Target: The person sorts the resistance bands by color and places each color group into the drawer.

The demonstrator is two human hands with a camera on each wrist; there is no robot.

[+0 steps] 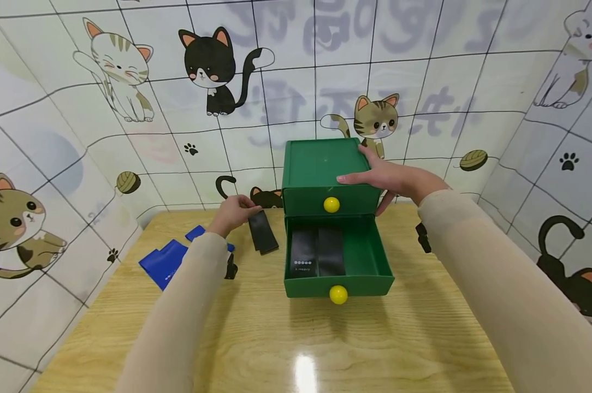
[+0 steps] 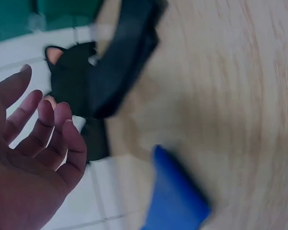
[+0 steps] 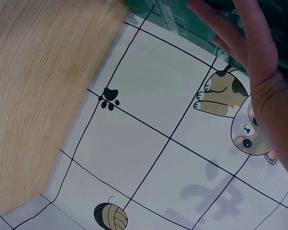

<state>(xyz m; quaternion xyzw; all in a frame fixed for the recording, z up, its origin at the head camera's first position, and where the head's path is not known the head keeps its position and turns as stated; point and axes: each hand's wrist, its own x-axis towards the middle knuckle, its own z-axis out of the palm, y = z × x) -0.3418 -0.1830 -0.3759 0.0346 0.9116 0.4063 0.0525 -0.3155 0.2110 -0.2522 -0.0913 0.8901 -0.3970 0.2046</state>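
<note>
A green two-drawer box [image 1: 325, 164] with round yellow knobs stands at the back of the table. Its lower drawer [image 1: 362, 262] is pulled out and holds two flat black packets [image 1: 330, 251] side by side at its left. My right hand [image 1: 382, 174] lies spread over the box's top right edge, thumb on top, other fingers partly hidden behind the side. Left of the box, my left hand [image 1: 234, 213] is at the far end of some overlapping black packets [image 1: 264, 234]. In the left wrist view its fingers [image 2: 45, 129] are loosely bent, with a gap before the thumb and nothing between them.
Blue packets [image 1: 165, 262] lie on the wooden table [image 1: 256, 327] at the left, partly covered by my left forearm. A cloth or sheet printed with cats and grid lines [image 1: 296, 82] rises behind the table and along both sides.
</note>
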